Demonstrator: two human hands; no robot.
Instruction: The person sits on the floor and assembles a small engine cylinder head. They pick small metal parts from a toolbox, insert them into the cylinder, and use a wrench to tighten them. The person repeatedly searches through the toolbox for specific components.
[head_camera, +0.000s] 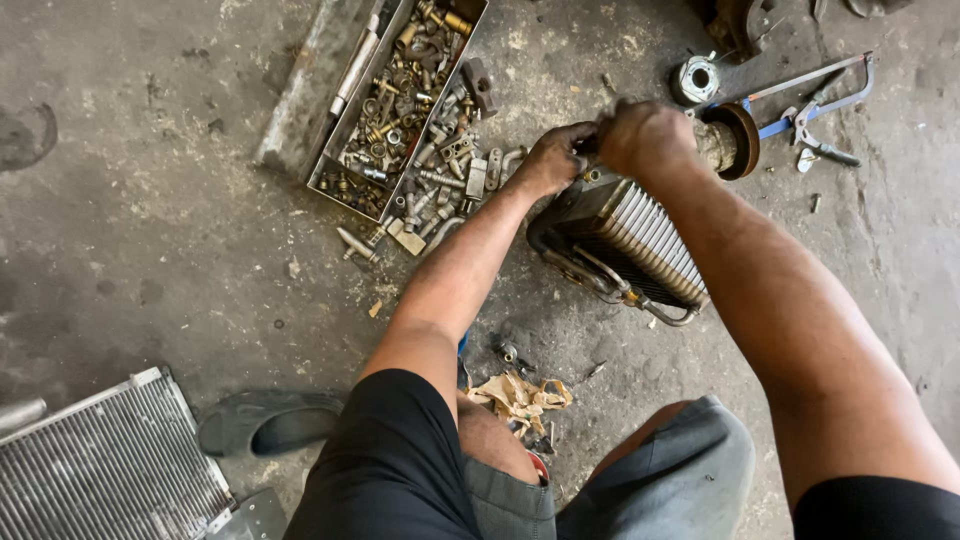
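Note:
A small finned metal cooling core (640, 235) with bent pipes along its near side lies on the concrete floor. My left hand (555, 158) grips its far top corner, fingers closed on the fitting there. My right hand (645, 138) is closed over the same corner right beside it, hiding what it holds. A rusty round part (735, 140) sits just behind my right hand.
A metal tray (345, 100) full of several bolts and fittings, more spilled beside it (450, 185). A hacksaw (815, 95) and round ring part (697, 78) at back right. A larger radiator (100, 470) and a dark sandal (265, 425) at near left. Crumpled paper (520, 397) between my knees.

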